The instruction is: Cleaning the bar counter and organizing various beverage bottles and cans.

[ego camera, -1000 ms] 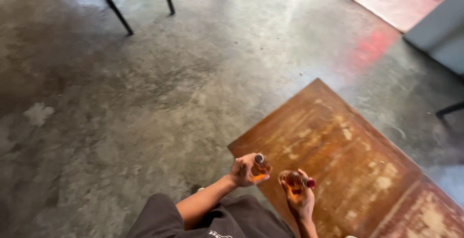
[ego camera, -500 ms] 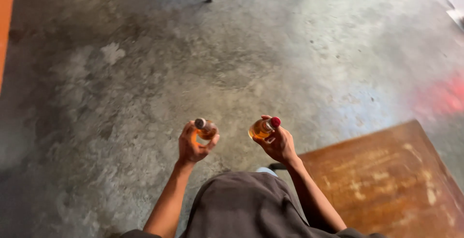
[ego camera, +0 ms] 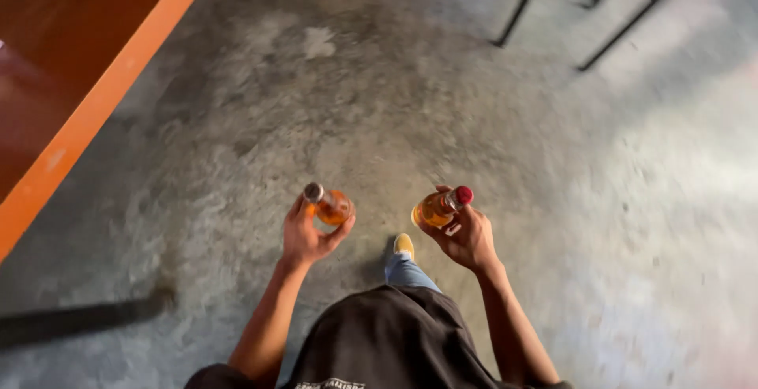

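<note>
My left hand [ego camera: 308,236] grips a small glass bottle of amber liquid with a grey cap [ego camera: 328,205], held out in front of my body. My right hand [ego camera: 467,237] holds a second amber bottle with a red cap [ego camera: 440,205], tilted so the cap points right. The two bottles are apart, about a hand's width between them. Below them I see my dark shirt, a blue trouser leg and a yellow shoe [ego camera: 403,244] on the grey concrete floor [ego camera: 379,105].
An orange-edged wooden table [ego camera: 87,112] runs along the upper left. Black metal legs of a chair or table [ego camera: 588,2] stand at the upper right. A dark shadow crosses the floor at lower left.
The view has swung left as I walk: the worn wooden board at the right has left the frame and the orange-edged table has come in. Both hands still hold their bottles.
</note>
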